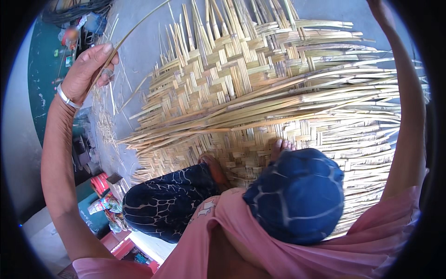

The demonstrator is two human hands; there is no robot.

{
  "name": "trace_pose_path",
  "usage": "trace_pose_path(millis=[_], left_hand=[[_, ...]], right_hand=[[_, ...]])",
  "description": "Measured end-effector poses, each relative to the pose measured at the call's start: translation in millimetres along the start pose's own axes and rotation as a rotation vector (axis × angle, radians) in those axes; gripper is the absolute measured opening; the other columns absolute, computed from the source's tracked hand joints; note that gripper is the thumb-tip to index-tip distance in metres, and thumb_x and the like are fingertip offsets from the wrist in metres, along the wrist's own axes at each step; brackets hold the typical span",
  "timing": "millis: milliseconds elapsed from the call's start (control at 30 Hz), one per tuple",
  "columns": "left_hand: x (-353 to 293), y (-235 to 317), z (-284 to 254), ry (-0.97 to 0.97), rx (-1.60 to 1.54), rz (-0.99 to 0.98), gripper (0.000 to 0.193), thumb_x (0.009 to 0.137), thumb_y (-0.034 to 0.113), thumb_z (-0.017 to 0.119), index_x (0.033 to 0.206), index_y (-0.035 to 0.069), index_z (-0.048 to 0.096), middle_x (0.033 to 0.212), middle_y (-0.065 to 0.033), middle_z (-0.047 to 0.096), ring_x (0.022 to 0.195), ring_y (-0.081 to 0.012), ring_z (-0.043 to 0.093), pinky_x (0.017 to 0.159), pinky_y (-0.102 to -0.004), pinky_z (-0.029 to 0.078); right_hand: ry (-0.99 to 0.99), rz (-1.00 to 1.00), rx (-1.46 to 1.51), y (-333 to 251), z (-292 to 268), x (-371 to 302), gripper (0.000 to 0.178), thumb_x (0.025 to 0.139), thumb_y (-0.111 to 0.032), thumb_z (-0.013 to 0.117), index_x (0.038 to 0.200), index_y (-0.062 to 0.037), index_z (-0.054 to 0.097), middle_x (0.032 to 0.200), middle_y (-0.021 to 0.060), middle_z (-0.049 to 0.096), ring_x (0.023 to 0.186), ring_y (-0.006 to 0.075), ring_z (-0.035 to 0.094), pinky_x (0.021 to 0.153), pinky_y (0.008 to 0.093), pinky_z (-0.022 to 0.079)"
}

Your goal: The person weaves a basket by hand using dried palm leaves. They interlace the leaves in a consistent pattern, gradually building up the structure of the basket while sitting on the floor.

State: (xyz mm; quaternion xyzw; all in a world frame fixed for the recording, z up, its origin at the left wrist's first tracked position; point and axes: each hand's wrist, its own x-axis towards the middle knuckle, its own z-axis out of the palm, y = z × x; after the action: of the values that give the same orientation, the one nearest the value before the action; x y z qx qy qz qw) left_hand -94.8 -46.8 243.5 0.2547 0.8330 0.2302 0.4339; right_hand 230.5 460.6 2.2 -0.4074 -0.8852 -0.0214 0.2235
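My left hand point(93, 67) is raised at the upper left, its thumb and fingers closed on a thin cane strip point(139, 23). The strip curves up past the top edge of the view. My right arm reaches up along the right side, and only part of my right hand point(378, 11) shows at the top edge; its fingers are out of view. Between the arms lies a woven cane mat point(218, 76) with loose strip ends sticking out at the far and right sides. A bundle of loose cane strips point(269, 104) lies across the mat.
My bare feet point(282, 145) rest on the mat, knees bent in dark patterned cloth. Cane scraps point(106, 118) litter the grey floor at the left. Beyond them are a green wall point(39, 79), dark coiled cords point(74, 13), red items point(99, 182) and plastic packets point(106, 203).
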Motion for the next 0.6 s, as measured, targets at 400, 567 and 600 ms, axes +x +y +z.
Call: trace_pose_path(millis=[400,567,600], left_hand=[[35,-80,-3,0.002,0.297,-0.210,0.026,0.085,0.034,0.065,0.078,0.010,0.057,0.067,0.0056,0.051,0.058,-0.0026,0.045,0.050,-0.0180,0.038],[50,-150,-20,0.189,0.516,-0.001,0.033,0.088,0.025,0.060,0.065,0.008,0.044,0.060,0.0045,0.037,0.055,-0.0059,0.034,0.050,-0.0239,0.033],[59,-157,-22,0.210,0.502,0.016,0.033,0.089,0.026,0.059,0.065,0.008,0.044,0.060,0.0044,0.038,0.055,-0.0059,0.035,0.050,-0.0237,0.033]], right_hand=[[-0.211,-0.049,0.125,-20,-1,-50,0.029,0.085,-0.036,0.058,0.090,-0.0080,0.059,0.074,0.0166,0.060,0.069,0.0364,0.058,0.060,0.0438,0.045],[-0.247,-0.304,0.042,-3,-17,-67,0.027,0.087,-0.033,0.058,0.105,-0.0123,0.054,0.091,0.0081,0.065,0.076,0.0273,0.064,0.065,0.0374,0.052],[-0.191,-0.356,0.046,4,-24,-70,0.030,0.087,-0.035,0.057,0.106,-0.0128,0.053,0.091,0.0087,0.065,0.076,0.0284,0.064,0.065,0.0383,0.052]])
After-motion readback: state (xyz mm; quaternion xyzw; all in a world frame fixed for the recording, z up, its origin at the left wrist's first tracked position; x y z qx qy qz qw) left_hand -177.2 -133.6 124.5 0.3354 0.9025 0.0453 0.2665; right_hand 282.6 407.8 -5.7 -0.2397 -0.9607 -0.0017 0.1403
